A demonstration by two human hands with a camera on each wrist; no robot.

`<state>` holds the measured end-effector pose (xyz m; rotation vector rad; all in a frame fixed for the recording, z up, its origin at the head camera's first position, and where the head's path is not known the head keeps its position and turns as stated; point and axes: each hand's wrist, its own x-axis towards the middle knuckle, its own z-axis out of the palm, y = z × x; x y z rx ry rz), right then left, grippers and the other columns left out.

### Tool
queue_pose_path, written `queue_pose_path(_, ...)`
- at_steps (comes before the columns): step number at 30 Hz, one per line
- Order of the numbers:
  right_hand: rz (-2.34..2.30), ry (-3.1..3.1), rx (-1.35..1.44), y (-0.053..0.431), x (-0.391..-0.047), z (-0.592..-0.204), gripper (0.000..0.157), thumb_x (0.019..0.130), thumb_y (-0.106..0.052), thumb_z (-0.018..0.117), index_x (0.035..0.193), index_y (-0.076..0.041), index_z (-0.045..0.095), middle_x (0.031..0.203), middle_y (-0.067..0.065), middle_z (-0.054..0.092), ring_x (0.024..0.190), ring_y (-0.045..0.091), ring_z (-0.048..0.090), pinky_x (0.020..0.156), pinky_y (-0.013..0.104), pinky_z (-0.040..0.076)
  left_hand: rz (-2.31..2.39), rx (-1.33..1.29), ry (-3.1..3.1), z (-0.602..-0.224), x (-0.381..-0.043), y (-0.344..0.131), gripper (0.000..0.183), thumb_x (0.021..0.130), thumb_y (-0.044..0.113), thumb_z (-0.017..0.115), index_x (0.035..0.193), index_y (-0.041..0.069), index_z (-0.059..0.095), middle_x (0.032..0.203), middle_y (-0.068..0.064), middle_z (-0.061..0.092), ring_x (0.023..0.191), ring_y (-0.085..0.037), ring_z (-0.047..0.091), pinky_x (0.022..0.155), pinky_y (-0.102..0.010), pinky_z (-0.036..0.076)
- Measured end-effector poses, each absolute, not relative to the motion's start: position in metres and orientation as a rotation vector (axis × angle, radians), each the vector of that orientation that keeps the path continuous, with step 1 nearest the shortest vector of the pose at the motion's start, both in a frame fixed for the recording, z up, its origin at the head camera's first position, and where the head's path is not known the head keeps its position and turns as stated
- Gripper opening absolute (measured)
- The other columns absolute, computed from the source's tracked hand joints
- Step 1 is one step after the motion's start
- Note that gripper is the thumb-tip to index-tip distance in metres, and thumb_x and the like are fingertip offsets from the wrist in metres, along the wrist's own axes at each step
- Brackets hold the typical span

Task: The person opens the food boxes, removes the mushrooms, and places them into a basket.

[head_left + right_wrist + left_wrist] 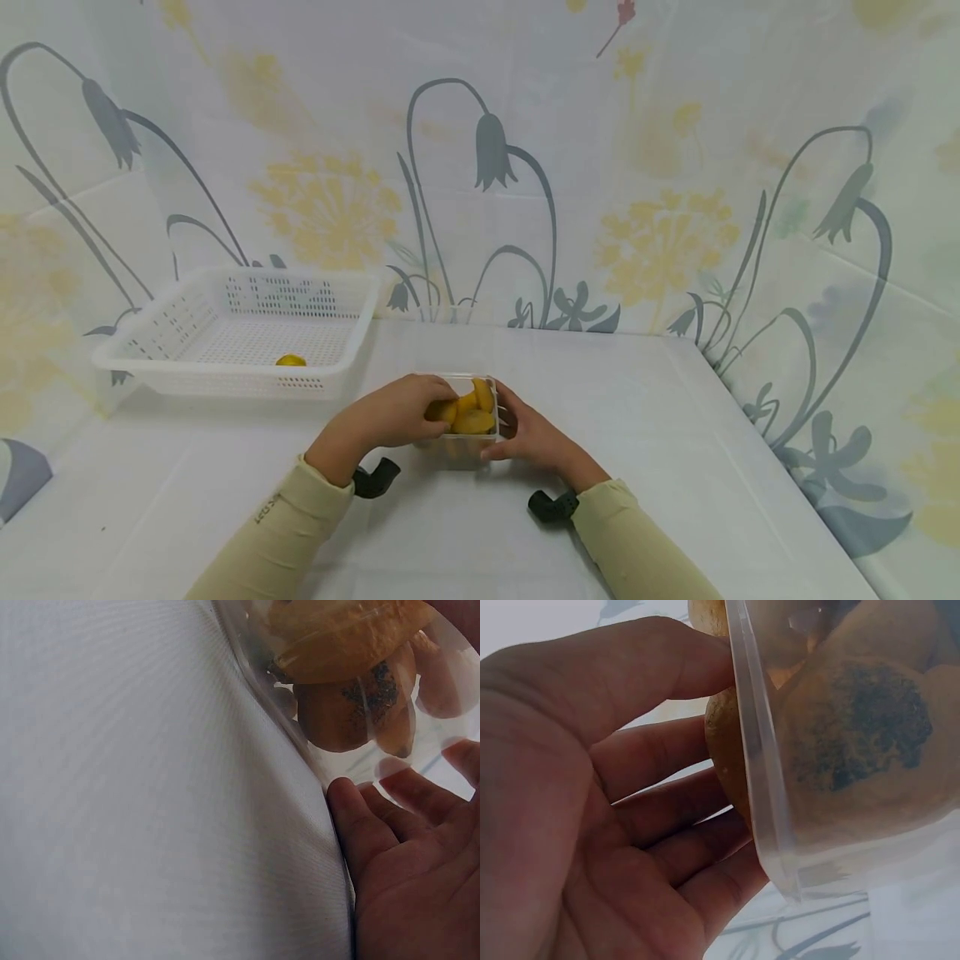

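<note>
On the white worktop (675, 475), nearer you than the white perforated plastic basket (202, 367), the clear rectangular plastic container (459, 455) may slide if its bracing slackens. Your right grip (536, 435) curls round its right side, thumb at the near corner. Your left grip (393, 411), palm down over the left rim, pinches the leftmost yellow piece (443, 411); pressing there may tumble the heaped yellow mushroom-shaped pieces (473, 422) out.
</note>
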<state>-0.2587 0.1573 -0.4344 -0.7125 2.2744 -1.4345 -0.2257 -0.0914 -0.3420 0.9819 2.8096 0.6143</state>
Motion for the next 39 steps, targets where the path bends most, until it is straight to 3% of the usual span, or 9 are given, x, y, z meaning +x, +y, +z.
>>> queue_pose_path(39, -1.450, 2.257, -0.735, 0.157, -0.259, -0.434, 0.110, 0.076, -0.027, 0.084, 0.156, -0.030, 0.008, 0.161, 0.000, 0.020, 0.146, 0.024, 0.029, 0.116, 0.043, 0.031, 0.714, 0.967, 3.011, -0.314, -0.223, -0.121, 0.044, 0.090, 0.021, 0.067, 0.128, 0.001, 0.060, 0.134, -0.013, 0.058, 0.121, -0.029, 0.057, 0.102, -0.043, 0.048)
